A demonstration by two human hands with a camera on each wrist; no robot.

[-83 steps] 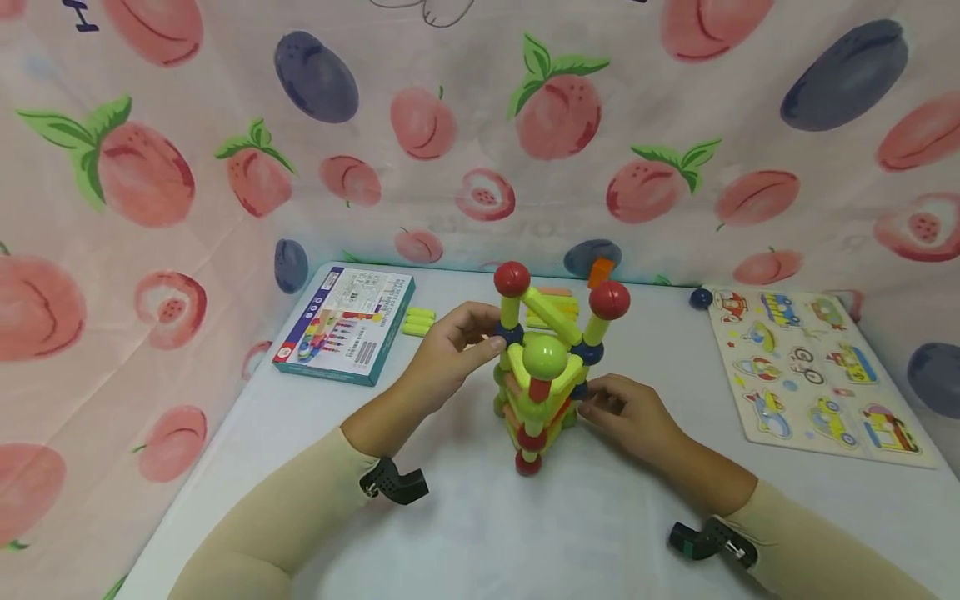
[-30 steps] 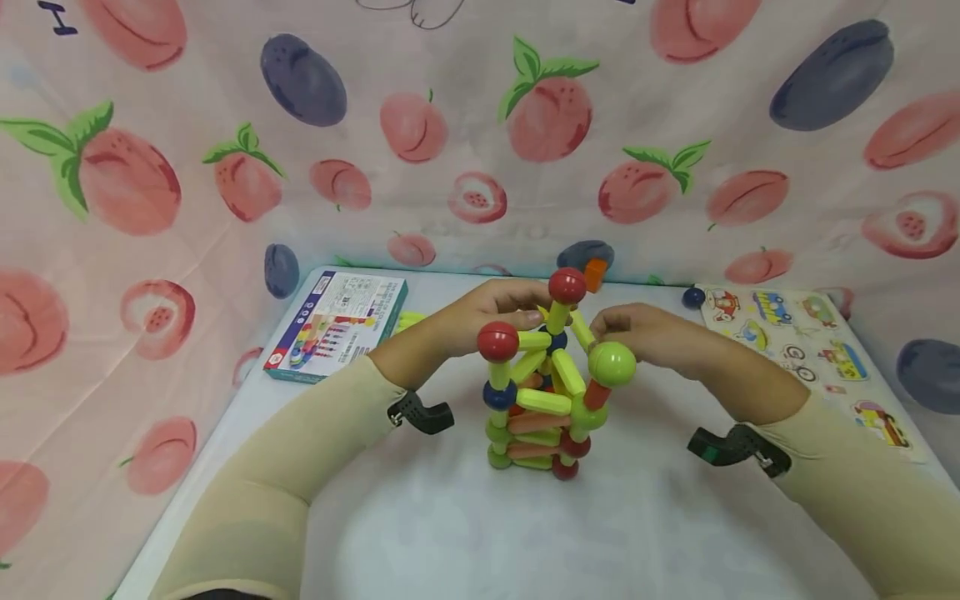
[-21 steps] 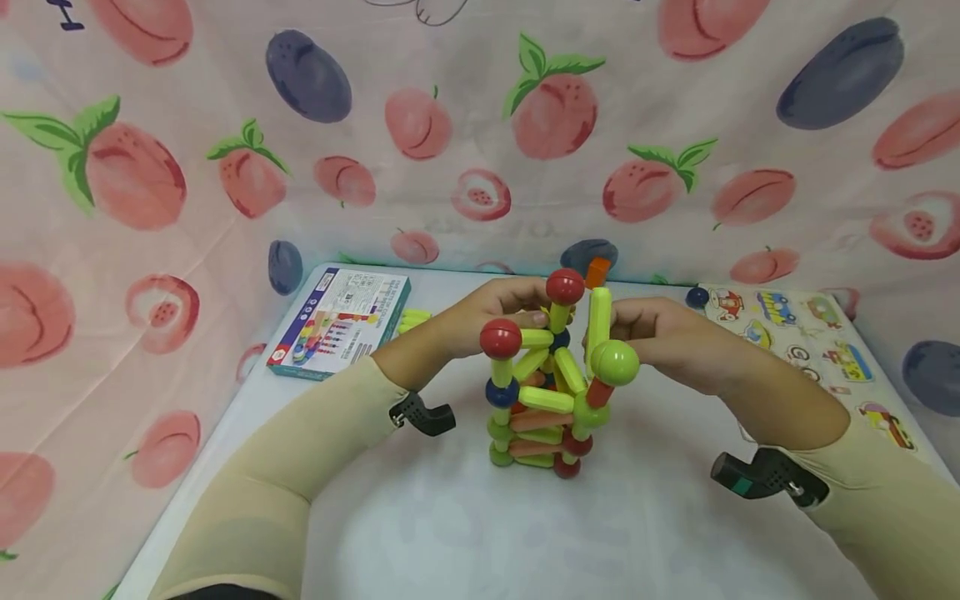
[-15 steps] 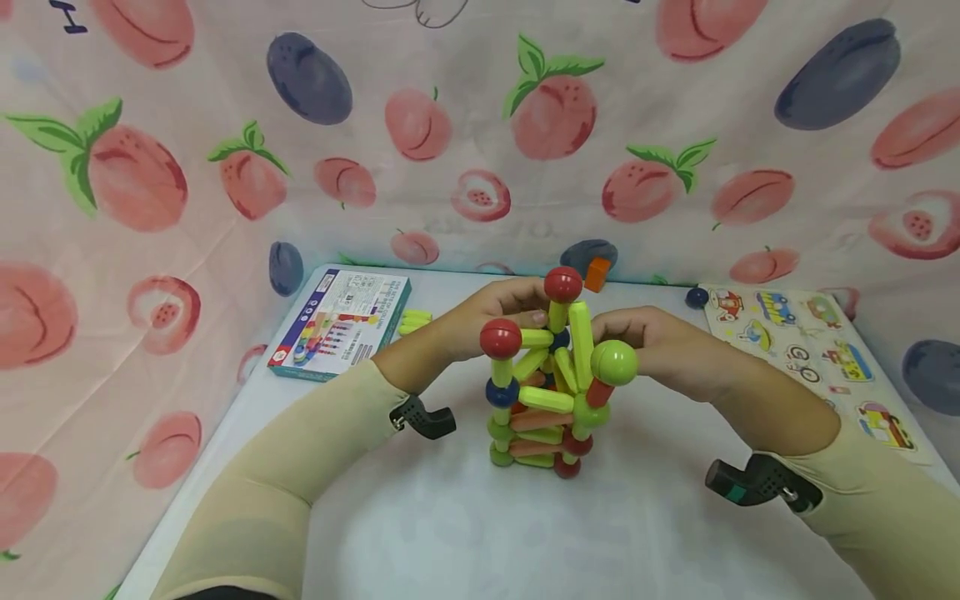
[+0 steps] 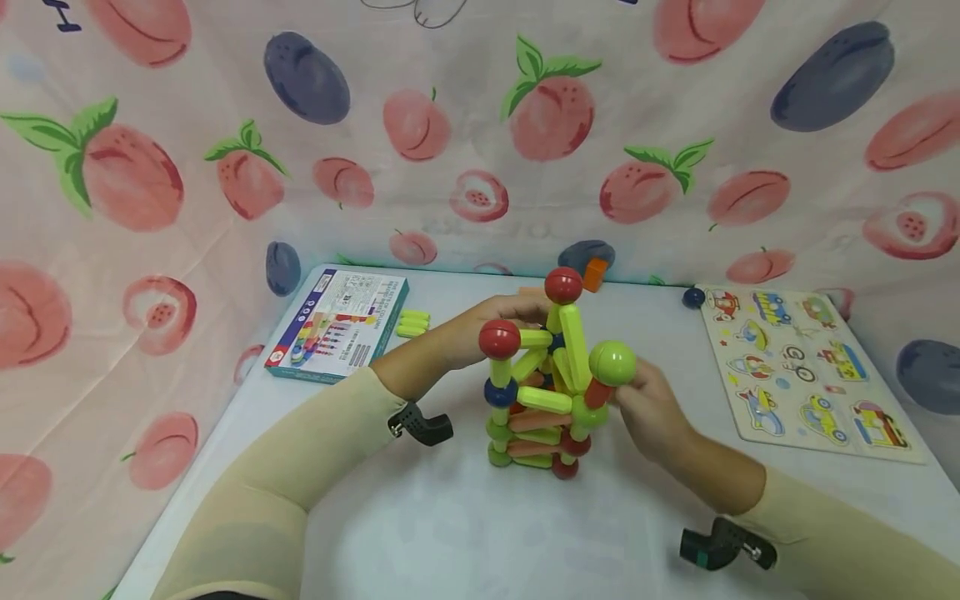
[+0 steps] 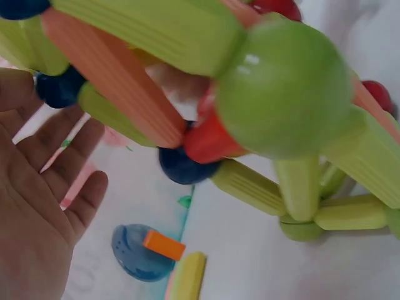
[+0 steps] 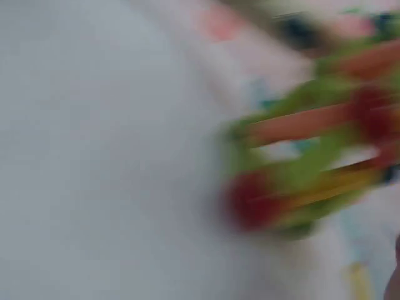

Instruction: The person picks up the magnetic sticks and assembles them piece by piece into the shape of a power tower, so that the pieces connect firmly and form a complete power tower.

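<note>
A tower of magnetic rods and balls (image 5: 543, 400) stands upright on the table, with yellow-green, orange and red rods and red, green and navy balls. Behind its rear post, the left hand (image 5: 491, 329) is partly hidden; in the left wrist view its fingers (image 6: 87, 197) look extended and loose, close to a navy ball (image 6: 59, 87). A yellow-green rod (image 5: 574, 346) slants near the rear post, under the red top ball (image 5: 563, 285). The right hand (image 5: 652, 412) is beside the tower's right post, its fingertips hidden behind the green top ball (image 5: 612, 362). Motion blurs the right wrist view.
A boxed toy set (image 5: 337, 325) lies at the left, with several yellow-green rods (image 5: 412, 323) beside it. On the right is a wooden picture puzzle board (image 5: 810, 375), with a loose navy ball (image 5: 693, 297) at its corner. An orange block (image 5: 596, 274) lies at the back.
The tower has turned from its pose 2.8 s ago. A yellow-green rod, upright by the right hand 0.7 s ago, now slants against the tower. The right hand has moved down and nearer.
</note>
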